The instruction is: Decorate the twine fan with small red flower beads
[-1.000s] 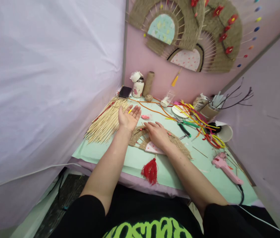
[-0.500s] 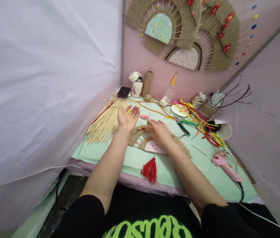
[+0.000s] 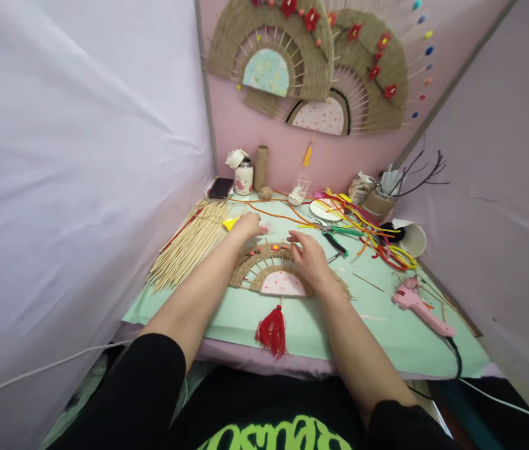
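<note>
My left hand (image 3: 248, 225) has its palm turned down at the back of the table, fingers curled onto a small pink clay lump (image 3: 263, 230) on clear wrap. Beside its wrist, a bright yellow piece (image 3: 230, 223) lies by the sticks. Hovering by the right part of a twine-wound fan (image 3: 245, 270), my right hand (image 3: 310, 257) has thumb and forefinger apart with nothing visible between them. The fan carries an orange flower with a yellow centre (image 3: 275, 248), a pink dotted half-round panel (image 3: 283, 284) and a red tassel (image 3: 272, 331).
A bundle of thin sticks (image 3: 182, 250) lies at left. Pliers (image 3: 336, 240), coloured pipe cleaners (image 3: 362, 215) and a pink glue gun (image 3: 421, 306) with a cord are at right. A phone (image 3: 221, 188) and a bottle (image 3: 244, 177) stand at the back, under hanging fans (image 3: 227, 44).
My left hand has turned from palm up to palm down and reached onto the pink clay. My right hand has shifted off the flower, which now shows. The view has tilted up and right.
</note>
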A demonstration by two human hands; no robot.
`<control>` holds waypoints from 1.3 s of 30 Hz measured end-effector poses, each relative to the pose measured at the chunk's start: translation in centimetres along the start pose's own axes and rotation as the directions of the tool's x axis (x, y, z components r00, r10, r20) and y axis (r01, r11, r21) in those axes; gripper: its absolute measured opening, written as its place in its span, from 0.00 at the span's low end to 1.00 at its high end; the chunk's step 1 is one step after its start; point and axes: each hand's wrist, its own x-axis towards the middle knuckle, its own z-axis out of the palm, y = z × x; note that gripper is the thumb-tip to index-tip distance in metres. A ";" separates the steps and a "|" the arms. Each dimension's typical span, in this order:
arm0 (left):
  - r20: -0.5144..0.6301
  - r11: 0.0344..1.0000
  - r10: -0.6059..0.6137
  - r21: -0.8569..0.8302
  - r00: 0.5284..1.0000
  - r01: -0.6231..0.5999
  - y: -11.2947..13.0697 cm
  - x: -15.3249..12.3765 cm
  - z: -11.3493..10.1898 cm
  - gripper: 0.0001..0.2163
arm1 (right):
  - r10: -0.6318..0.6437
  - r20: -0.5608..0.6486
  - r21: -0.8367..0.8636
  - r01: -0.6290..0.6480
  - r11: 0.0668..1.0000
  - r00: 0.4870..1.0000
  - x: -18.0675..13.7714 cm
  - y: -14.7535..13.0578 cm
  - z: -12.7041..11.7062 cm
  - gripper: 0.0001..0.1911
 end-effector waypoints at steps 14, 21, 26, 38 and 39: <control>-0.099 0.872 0.371 -0.305 0.923 -0.383 1.0 -6.0 -0.7 0.07 | 0.012 -0.229 0.225 0.040 0.973 0.973 0.0 -1.5 -0.8 0.12; -0.124 0.856 0.401 -0.301 0.908 -0.419 0.8 -7.7 -0.2 0.08 | -0.044 -0.125 0.177 0.066 0.982 0.991 -0.3 -1.6 -0.2 0.17; -0.106 0.862 0.421 -0.263 0.901 -0.434 1.1 -7.9 -0.1 0.06 | -0.038 -0.063 0.155 0.047 0.987 0.997 -0.3 -1.6 -0.2 0.19; -0.113 0.838 0.456 -0.279 0.883 -0.469 1.6 -8.6 0.8 0.04 | 0.175 -0.125 0.392 -0.114 0.913 0.977 -0.1 -1.1 0.4 0.09; -0.112 0.840 0.449 -0.286 0.886 -0.462 1.6 -8.6 0.9 0.04 | 0.148 -0.141 0.364 -0.088 0.927 0.979 -0.1 -1.0 0.4 0.10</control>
